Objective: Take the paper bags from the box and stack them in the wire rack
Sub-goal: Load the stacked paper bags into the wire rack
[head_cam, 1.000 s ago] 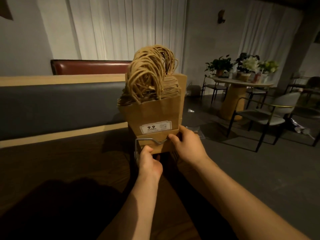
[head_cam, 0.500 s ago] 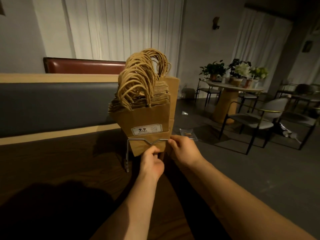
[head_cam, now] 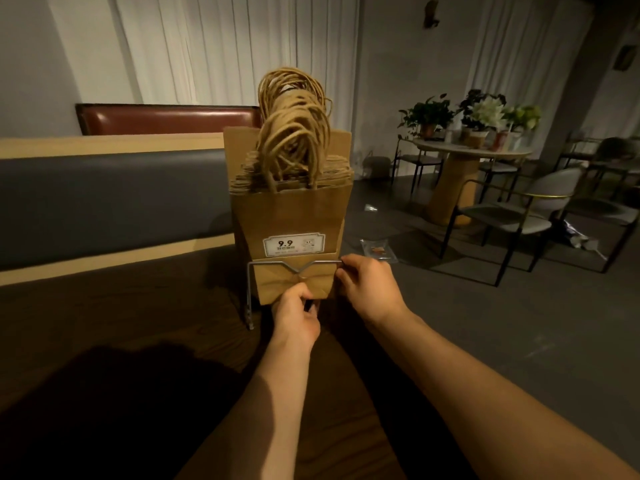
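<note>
Behind the upright stack of brown paper bags [head_cam: 292, 220], most of the thin grey wire rack [head_cam: 250, 292] is hidden (only its front bar and left leg show). The small print on the front bag's white label [head_cam: 293, 244] below "9.9" is too small to read.

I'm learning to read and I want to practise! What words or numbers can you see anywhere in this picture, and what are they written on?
"9.9": on the white label stuck to the front paper bag standing in the wire rack.
Smaller print under the number, and a little drawing beside it on the same label: too small and blurred to read.
The flat packet on the floor: has something printed on it, too blurred to read.
Nothing else readable shows.
</note>
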